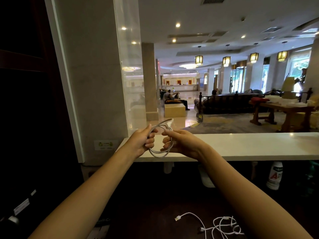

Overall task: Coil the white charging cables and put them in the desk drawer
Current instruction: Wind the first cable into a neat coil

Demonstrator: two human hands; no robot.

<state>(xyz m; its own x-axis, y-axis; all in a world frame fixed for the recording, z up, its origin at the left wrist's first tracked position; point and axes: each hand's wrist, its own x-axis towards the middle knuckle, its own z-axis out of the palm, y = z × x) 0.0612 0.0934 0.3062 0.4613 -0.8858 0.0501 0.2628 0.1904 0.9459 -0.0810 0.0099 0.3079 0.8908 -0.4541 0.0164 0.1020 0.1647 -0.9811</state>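
A wide lobby opens beyond a white ledge point(250, 145); the dark table point(155, 213) lies low before you. At the ledge's near edge your left hand point(141, 142) curls round a coil point(160, 153) of white cable, and your right hand point(179, 142) pinches its loops. More cables point(221, 225) lie loose on the table at lower right, cut off by the frame. A bottle point(275, 176) stands dim under the ledge.

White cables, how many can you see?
2: a coiled cable in the left hand and right hand; a tangled cable on the dark desk, maybe hiding more.
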